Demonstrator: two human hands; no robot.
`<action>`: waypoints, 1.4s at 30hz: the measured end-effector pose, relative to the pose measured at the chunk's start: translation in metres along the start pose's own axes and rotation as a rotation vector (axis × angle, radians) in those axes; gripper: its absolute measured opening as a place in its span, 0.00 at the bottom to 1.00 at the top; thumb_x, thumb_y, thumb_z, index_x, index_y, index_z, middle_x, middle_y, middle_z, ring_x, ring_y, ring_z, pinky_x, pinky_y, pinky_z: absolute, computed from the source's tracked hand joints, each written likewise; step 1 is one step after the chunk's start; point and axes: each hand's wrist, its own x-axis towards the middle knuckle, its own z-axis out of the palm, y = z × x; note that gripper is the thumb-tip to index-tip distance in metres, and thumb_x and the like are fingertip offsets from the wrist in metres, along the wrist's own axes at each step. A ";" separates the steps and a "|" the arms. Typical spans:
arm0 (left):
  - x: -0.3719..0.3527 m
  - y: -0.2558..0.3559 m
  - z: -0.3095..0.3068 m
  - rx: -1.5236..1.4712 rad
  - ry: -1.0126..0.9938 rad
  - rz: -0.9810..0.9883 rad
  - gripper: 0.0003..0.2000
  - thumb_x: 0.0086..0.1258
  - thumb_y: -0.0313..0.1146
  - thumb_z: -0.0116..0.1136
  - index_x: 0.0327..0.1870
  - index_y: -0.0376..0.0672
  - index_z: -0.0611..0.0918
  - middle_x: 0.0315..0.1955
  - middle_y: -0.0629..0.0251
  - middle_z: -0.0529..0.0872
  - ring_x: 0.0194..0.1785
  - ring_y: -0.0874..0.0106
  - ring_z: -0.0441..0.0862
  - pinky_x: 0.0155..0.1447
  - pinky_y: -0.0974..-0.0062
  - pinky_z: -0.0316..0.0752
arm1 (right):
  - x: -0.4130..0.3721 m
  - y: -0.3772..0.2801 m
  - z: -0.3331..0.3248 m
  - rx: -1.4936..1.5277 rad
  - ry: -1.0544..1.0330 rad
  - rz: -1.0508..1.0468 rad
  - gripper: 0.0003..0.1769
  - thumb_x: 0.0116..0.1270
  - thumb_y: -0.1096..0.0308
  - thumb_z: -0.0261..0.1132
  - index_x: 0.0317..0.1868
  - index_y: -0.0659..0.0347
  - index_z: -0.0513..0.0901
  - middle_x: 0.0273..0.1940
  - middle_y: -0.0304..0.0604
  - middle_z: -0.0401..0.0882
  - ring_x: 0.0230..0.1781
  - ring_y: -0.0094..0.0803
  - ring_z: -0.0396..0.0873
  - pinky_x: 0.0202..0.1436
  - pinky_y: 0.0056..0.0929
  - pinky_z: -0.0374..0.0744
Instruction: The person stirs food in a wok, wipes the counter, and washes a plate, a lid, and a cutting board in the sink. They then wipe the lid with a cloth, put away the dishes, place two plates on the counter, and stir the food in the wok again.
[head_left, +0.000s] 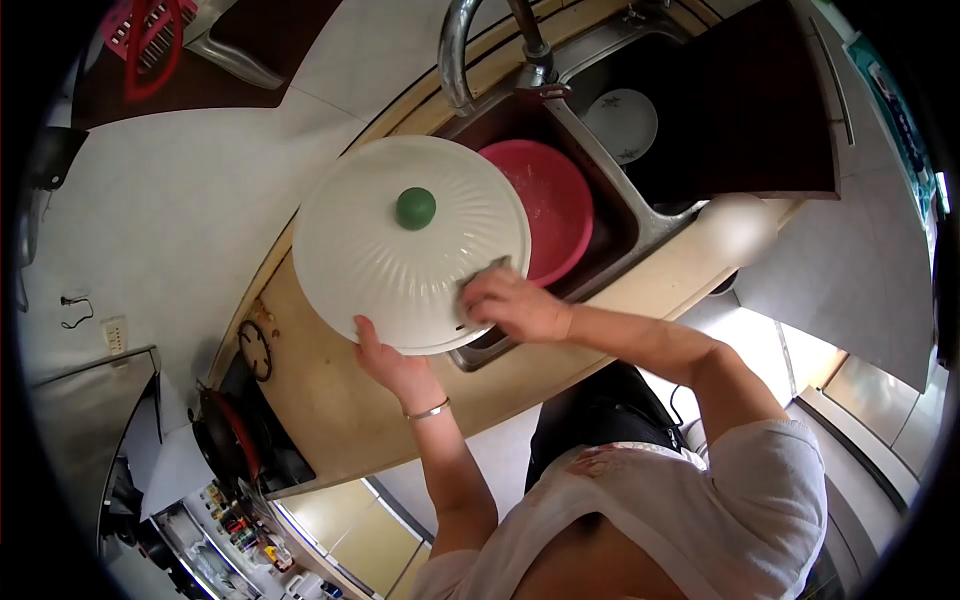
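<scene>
A large white food cover with fluted ribs (400, 280) and a green round knob (416, 208) is tilted over the counter and the sink's near edge. My left hand (393, 367) grips its lower rim, thumb on the upper face and the other fingers hidden beneath. Pressed to the cover's lower right surface is my right hand (518, 304), its fingers curled over a small greyish pad, mostly hidden. Partly behind the cover, a pink basin (560, 205) sits in the sink (625, 225).
A chrome faucet (455, 60) arches above the sink. The far basin holds a white patterned plate (620, 126). A dark board (740, 120) covers part of the sink's right side. On the left, a black wire ring (255, 350) lies on the counter (350, 430) near dark pans (225, 435).
</scene>
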 end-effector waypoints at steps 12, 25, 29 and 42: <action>-0.005 0.015 -0.020 0.151 0.034 0.108 0.18 0.65 0.31 0.46 0.54 0.38 0.65 0.51 0.61 0.70 0.51 0.69 0.70 0.52 0.70 0.68 | -0.043 0.199 -0.010 -0.473 -0.040 0.756 0.13 0.56 0.66 0.53 0.43 0.55 0.73 0.37 0.51 0.72 0.36 0.47 0.73 0.40 0.38 0.73; 0.003 -0.005 -0.007 0.230 0.074 0.098 0.12 0.64 0.27 0.45 0.47 0.33 0.70 0.42 0.61 0.75 0.43 0.74 0.72 0.47 0.76 0.68 | -0.022 0.144 -0.019 0.034 -0.019 1.049 0.12 0.54 0.63 0.56 0.34 0.62 0.78 0.27 0.44 0.77 0.28 0.31 0.76 0.33 0.28 0.74; 0.007 -0.026 -0.002 0.322 0.098 0.111 0.09 0.65 0.27 0.44 0.42 0.33 0.72 0.35 0.64 0.77 0.35 0.78 0.73 0.42 0.80 0.69 | 0.008 0.054 -0.034 0.526 0.148 1.016 0.08 0.56 0.66 0.59 0.29 0.62 0.75 0.22 0.37 0.73 0.24 0.19 0.69 0.27 0.20 0.70; 0.006 -0.057 0.021 0.192 -0.216 0.201 0.11 0.65 0.28 0.45 0.46 0.35 0.71 0.40 0.66 0.75 0.43 0.79 0.70 0.47 0.83 0.66 | 0.114 -0.005 -0.001 -0.081 0.039 -0.070 0.08 0.55 0.65 0.58 0.30 0.61 0.73 0.42 0.45 0.73 0.50 0.44 0.67 0.60 0.41 0.58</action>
